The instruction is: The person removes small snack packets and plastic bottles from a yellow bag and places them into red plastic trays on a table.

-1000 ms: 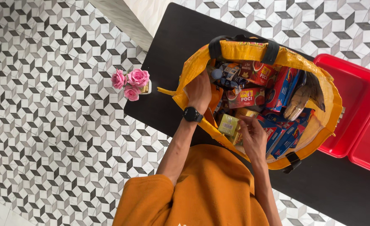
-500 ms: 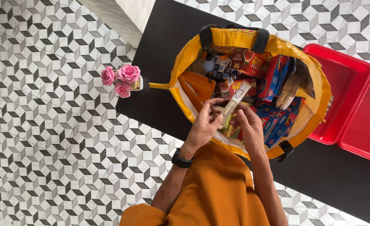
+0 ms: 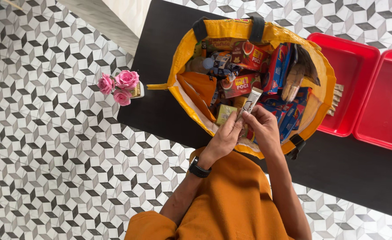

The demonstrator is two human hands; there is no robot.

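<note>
Both hands pinching 1 slim pale packet (image 3: 251,100) over near edge of yellow bag (image 3: 185,53): left hand (image 3: 226,138) at its lower end, right hand (image 3: 261,126) beside. Bag on black desk (image 3: 160,111), 2 red trays (image 3: 364,89) right.

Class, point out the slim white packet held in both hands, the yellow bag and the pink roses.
slim white packet (image 3: 252,99): head view, its upper half.
yellow bag (image 3: 183,52): head view, left rim.
pink roses (image 3: 126,79): head view, biggest bloom.
</note>
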